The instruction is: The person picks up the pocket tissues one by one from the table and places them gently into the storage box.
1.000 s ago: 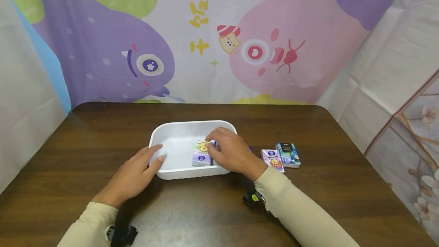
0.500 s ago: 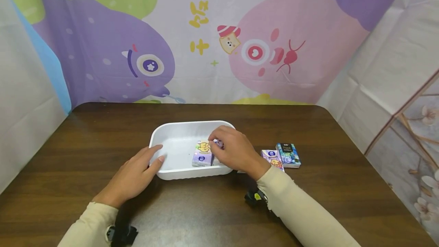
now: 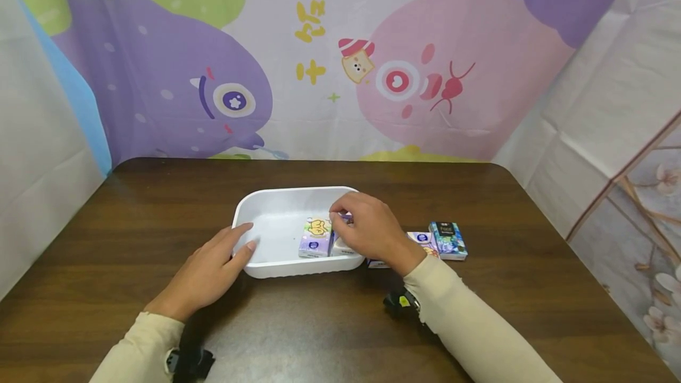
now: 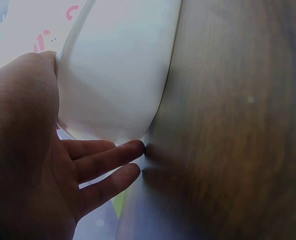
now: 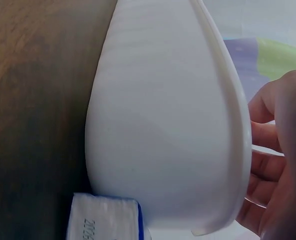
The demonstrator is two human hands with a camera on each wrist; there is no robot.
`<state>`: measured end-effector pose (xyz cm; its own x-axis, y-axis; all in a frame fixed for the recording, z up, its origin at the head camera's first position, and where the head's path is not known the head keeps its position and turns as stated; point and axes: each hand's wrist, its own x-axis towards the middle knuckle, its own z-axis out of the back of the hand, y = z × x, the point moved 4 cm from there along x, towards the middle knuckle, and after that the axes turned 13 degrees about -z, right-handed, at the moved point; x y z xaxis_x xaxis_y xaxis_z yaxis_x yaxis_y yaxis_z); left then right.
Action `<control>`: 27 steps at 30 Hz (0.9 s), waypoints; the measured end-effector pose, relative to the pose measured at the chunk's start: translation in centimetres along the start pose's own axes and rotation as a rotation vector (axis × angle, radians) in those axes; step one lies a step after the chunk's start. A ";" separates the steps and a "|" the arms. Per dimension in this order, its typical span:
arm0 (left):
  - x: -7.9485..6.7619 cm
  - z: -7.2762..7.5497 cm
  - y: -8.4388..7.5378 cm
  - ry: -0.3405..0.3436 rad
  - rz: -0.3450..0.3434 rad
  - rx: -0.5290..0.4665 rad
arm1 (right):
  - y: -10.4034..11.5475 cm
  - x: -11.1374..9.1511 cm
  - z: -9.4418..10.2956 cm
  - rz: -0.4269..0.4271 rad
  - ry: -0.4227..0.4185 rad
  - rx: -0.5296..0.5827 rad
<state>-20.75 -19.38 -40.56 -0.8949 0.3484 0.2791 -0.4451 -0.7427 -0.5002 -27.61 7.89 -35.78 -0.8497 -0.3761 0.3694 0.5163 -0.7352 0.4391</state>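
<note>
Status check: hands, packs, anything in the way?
Left hand at left end of white tray, fingers extended. Right hand over right end, grip unclear. Purple-yellow pack inside tray; second pack beside it, partly hidden by right hand.

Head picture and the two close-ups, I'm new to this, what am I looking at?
These are a person's bare left hand and right hand. The wide picture is filmed from the head, each close-up from one wrist. On the table sits a white tray. Inside are a yellow-printed packet and a second packet, partly hidden. To its right lie a blue packet, a purple packet and a mostly hidden packet. The left hand touches the tray's left end; the right hand reaches over its right end. Whether it grips anything is unclear.
</note>
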 end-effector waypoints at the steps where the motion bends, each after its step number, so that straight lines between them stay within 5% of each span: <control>1: 0.0 0.0 0.0 0.000 0.000 0.001 | 0.0 0.0 0.1 -0.006 0.001 -0.003; 27: 0.0 -0.1 0.0 0.008 0.005 -0.009 | -1.8 -0.3 1.3 -0.037 -0.030 -0.026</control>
<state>-20.79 -19.33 -40.69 -0.8974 0.3493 0.2696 -0.4407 -0.7394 -0.5091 -28.15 10.08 -35.61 -0.8643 -0.3315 0.3783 0.4815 -0.7627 0.4317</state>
